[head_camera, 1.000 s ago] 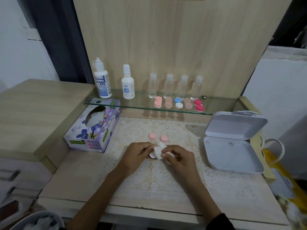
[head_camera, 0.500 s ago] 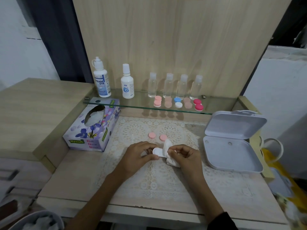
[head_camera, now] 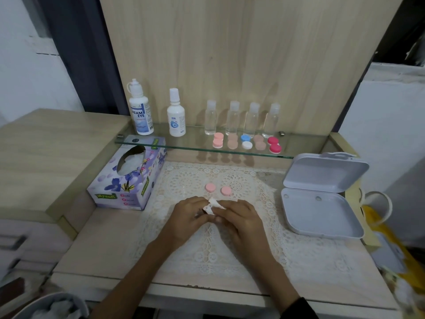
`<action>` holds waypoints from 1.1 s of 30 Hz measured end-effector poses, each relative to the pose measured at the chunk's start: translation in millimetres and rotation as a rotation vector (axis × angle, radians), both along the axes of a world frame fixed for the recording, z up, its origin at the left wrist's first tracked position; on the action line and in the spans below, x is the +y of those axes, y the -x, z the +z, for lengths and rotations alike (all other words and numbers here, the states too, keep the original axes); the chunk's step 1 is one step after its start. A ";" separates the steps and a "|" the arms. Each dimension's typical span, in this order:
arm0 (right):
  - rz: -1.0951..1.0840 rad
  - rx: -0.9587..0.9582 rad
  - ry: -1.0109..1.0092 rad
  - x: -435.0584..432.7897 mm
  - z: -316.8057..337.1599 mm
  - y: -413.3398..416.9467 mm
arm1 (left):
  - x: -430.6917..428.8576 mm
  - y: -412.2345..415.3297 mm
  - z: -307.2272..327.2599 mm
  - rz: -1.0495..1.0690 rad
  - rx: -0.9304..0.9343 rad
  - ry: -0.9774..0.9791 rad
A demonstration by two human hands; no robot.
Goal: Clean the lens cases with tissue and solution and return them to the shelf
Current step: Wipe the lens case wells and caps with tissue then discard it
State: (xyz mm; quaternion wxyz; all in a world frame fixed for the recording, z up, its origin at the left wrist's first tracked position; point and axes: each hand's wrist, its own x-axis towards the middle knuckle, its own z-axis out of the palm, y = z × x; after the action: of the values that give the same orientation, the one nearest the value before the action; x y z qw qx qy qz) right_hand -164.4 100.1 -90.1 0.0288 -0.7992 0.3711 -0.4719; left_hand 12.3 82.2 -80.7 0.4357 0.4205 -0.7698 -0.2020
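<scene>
Lace-covered bench [head_camera: 103, 245], centre: your left hand [head_camera: 187, 217] and right hand [head_camera: 239, 223] both pinch the tissue [head_camera: 213, 205], lens case apparently wrapped inside, just before two pink caps [head_camera: 210, 187]. Twist tissue right into each well, steady grip.

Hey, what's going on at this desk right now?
A person's left hand and right hand pinch a white tissue together over the lace mat, apparently wiping something small hidden inside. Two pink caps lie loose on the mat. Five lens cases sit on the glass shelf before the bottles.
</scene>
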 end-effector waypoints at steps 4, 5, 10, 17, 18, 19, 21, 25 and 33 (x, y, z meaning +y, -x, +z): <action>0.064 -0.198 -0.208 0.7 5.9 1.4 | 2.5 0.8 3.2 -0.023 0.050 -0.005; 0.084 -0.231 -0.242 0.8 7.6 2.0 | 2.5 0.9 2.2 -0.026 0.063 -0.011; -0.006 -0.330 -0.302 -0.8 7.4 3.6 | 0.0 -1.1 -2.5 0.006 0.150 -0.038; -0.137 -0.436 -0.296 -3.9 3.1 6.9 | 3.5 -0.3 3.6 -0.023 0.185 -0.019; -0.160 -0.489 -0.322 -6.0 1.8 9.2 | 3.5 -0.7 4.3 -0.016 0.199 -0.013; -0.166 -0.548 -0.348 -7.3 1.7 10.9 | 3.4 -1.3 4.6 -0.014 0.214 -0.013; -0.149 -0.603 -0.334 -7.0 4.0 12.3 | 3.7 -1.8 4.3 -0.016 0.228 -0.025; -0.061 -0.426 -0.237 2.4 13.4 8.6 | 3.6 0.4 3.1 -0.015 0.169 -0.043; 0.089 -0.073 -0.230 0.0 2.1 2.2 | 3.9 -2.8 5.9 0.018 0.218 -0.070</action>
State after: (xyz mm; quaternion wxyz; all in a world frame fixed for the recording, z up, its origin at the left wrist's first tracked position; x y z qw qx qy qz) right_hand -166.6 100.0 -88.0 0.1546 -0.7885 0.3858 -0.4533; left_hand 15.1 86.0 -74.9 0.5036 0.4181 -0.7064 -0.2693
